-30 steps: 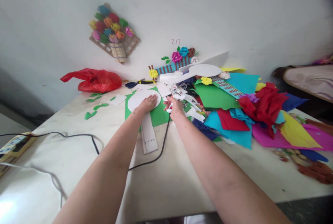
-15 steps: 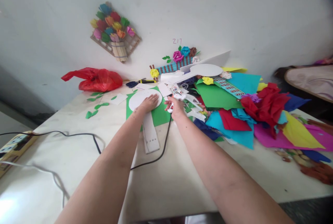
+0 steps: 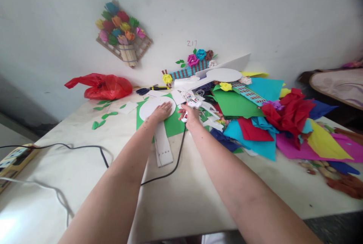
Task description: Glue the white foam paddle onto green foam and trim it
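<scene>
My left hand (image 3: 162,112) lies flat, fingers apart, on a white racket-shaped foam cutout (image 3: 150,108) whose handle (image 3: 162,146) runs toward me; the cutout rests on a green sheet (image 3: 174,125). My right hand (image 3: 189,115) is closed around a white glue gun (image 3: 194,104) with red marks, its nozzle pointing away from me just right of the cutout. The gun's black cord (image 3: 170,170) trails back across the table (image 3: 184,198).
A heap of coloured paper sheets (image 3: 269,119) fills the right side. A red plastic bag (image 3: 102,86), scissors (image 3: 147,90) and green paper leaves (image 3: 102,121) lie at the far left. A power strip (image 3: 14,159) sits at the left edge. Paper-flower crafts (image 3: 123,34) hang on the wall.
</scene>
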The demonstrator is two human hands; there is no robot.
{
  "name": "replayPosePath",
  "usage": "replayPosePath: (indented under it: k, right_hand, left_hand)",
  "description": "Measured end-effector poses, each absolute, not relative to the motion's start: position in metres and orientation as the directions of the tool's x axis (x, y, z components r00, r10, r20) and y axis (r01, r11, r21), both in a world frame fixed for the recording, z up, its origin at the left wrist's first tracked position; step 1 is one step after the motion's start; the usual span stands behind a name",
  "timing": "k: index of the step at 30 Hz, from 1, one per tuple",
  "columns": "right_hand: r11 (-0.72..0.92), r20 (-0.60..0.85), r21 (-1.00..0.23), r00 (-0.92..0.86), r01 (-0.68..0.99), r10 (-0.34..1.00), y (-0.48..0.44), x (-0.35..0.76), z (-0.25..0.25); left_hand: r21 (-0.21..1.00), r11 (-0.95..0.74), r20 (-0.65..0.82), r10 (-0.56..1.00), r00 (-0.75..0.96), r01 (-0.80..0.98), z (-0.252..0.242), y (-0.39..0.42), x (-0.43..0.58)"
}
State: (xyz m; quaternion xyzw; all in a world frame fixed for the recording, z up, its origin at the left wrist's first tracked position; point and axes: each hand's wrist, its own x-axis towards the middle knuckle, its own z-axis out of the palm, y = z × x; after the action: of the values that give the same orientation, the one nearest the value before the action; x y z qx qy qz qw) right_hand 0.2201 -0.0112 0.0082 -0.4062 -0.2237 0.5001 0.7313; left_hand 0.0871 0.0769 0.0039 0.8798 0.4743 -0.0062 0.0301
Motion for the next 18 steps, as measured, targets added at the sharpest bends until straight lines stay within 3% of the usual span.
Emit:
replayPosePath:
  k: [10,14,18]
  right_hand:
    - [0.165,-0.066,-0.833,0.393,-0.527,0.917,-0.008,0.219,0.006]
    - [0.161,-0.064,-0.841,0.389,-0.516,0.919,-0.009,0.218,0.007]
    - [0.155,-0.061,-0.843,0.379,-0.514,0.924,-0.012,0.218,0.009]
  left_hand:
    - [0.068,-0.545,0.031,0.838,0.545,0.835,-0.001,0.074,0.085]
    - [0.110,-0.592,0.174,0.803,0.570,0.799,-0.009,0.081,0.083]
    - [0.261,-0.558,0.366,0.812,0.454,0.787,-0.004,0.083,0.079]
